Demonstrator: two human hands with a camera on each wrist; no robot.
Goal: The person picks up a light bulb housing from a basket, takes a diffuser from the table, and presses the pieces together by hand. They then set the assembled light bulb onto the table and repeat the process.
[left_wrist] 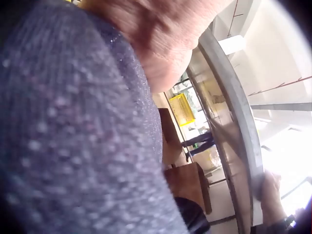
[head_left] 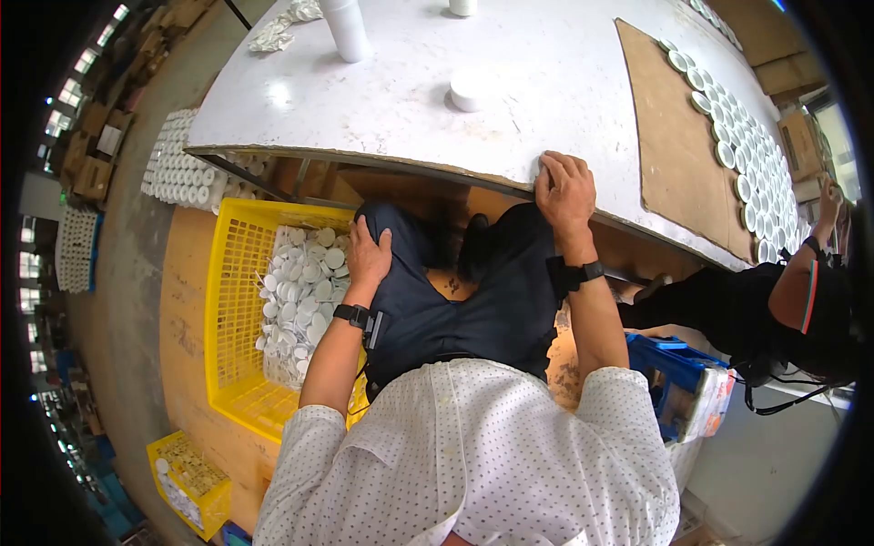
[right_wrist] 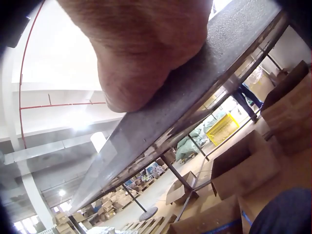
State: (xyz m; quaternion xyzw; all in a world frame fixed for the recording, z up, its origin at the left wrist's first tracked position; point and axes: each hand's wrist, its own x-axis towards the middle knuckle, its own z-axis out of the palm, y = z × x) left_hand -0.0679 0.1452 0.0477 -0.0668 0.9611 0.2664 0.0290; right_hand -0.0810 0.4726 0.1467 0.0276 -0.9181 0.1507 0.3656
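Observation:
My left hand (head_left: 369, 257) rests on the thigh of the dark trousers (head_left: 410, 296), fingers relaxed and holding nothing. In the left wrist view the dark trouser fabric (left_wrist: 83, 131) fills much of the frame below the palm. My right hand (head_left: 566, 193) lies on the near edge of the white table (head_left: 401, 118), its fingers loosely bent over the tabletop. From the right wrist, the heel of that hand (right_wrist: 146, 58) presses on the table edge (right_wrist: 161, 114). A short white round piece (head_left: 468, 95) stands on the table, ahead and left of the right hand.
A yellow crate (head_left: 218, 300) of white discs (head_left: 305, 291) sits beside my left leg. On the table stand a tall white cylinder (head_left: 344, 27) and a cardboard sheet (head_left: 669, 146) bordered by white rings (head_left: 728, 136). Another person (head_left: 801, 300) is at the right. Cardboard boxes (right_wrist: 243, 161) lie under the table.

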